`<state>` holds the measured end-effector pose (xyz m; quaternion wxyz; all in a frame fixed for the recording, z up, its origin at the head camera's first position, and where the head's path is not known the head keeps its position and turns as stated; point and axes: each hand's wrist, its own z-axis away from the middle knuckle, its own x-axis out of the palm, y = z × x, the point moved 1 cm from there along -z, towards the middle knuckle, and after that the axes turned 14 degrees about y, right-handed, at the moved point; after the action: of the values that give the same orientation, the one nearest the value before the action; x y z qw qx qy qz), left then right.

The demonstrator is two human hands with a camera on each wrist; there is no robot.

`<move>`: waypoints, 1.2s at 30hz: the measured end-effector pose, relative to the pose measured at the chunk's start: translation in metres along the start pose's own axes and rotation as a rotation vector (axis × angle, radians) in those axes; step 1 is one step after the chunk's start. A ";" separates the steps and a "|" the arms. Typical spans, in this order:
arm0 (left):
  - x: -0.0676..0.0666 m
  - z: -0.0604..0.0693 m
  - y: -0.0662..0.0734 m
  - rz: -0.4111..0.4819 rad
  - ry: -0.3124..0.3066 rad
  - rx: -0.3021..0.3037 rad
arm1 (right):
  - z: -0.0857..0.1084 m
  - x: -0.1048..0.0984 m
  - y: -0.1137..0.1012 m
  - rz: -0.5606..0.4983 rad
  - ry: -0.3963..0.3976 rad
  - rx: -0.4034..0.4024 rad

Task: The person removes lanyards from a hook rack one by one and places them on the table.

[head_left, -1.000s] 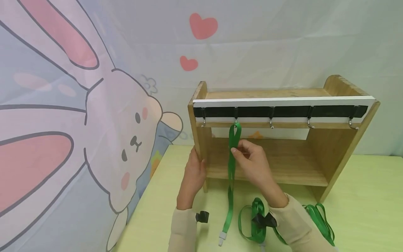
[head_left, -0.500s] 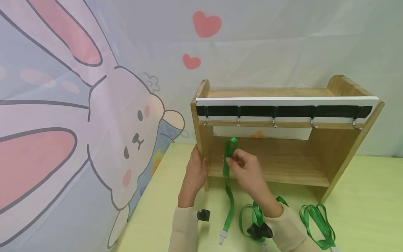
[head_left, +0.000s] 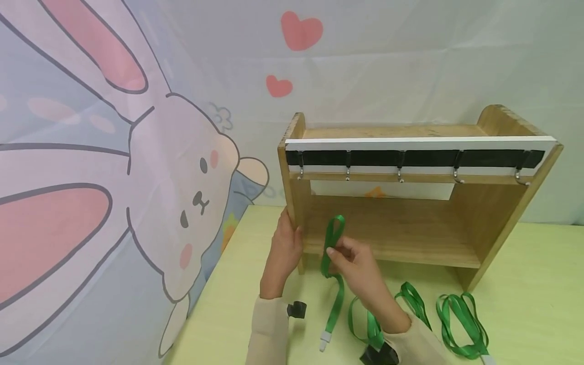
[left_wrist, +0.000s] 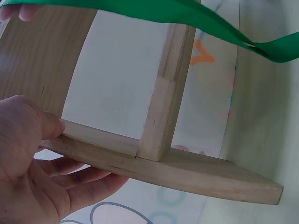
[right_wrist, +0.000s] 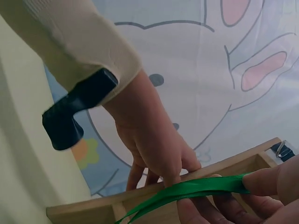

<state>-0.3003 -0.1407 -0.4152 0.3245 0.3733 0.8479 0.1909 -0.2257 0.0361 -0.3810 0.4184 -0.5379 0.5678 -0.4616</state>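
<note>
A green lanyard point(head_left: 334, 233) is pinched between the thumb and fingers of my right hand point(head_left: 358, 266). Its loop sticks up above the fingers, below the row of hooks, and its lower end with a pale clip hangs down near the table. My left hand point(head_left: 282, 253) grips the left side panel of the wooden shelf point(head_left: 392, 218); in the left wrist view the thumb point(left_wrist: 49, 126) lies on one face of that panel and the fingers curl round the other. Along the shelf's top front runs a black strip point(head_left: 374, 158) with several metal hooks, none bearing a lanyard.
More green lanyards lie on the yellow-green table point(head_left: 538, 284): a coiled one point(head_left: 463, 324) at the right, another point(head_left: 412, 299) partly behind the right forearm, and one point(head_left: 371, 327) beneath the wrist. A cloth backdrop point(head_left: 388, 66) with a printed rabbit stands behind and left.
The lanyard's loop has come off the second hook from the left. My right hand has lowered it toward the table, while the left hand keeps its grip on the panel.
</note>
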 end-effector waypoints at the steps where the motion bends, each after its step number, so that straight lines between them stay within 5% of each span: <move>1: 0.000 0.000 0.000 -0.001 0.000 0.000 | 0.002 0.000 0.001 -0.006 -0.003 0.011; 11: 0.000 0.002 -0.001 -0.004 0.003 -0.008 | 0.015 0.000 0.012 -0.024 -0.013 0.103; 36: 0.002 0.000 -0.004 0.007 -0.008 -0.014 | 0.028 0.003 0.052 -0.007 -0.058 0.169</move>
<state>-0.3032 -0.1419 -0.4179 0.3299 0.3746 0.8440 0.1966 -0.2102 0.0306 -0.4381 0.4771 -0.5157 0.5127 -0.4936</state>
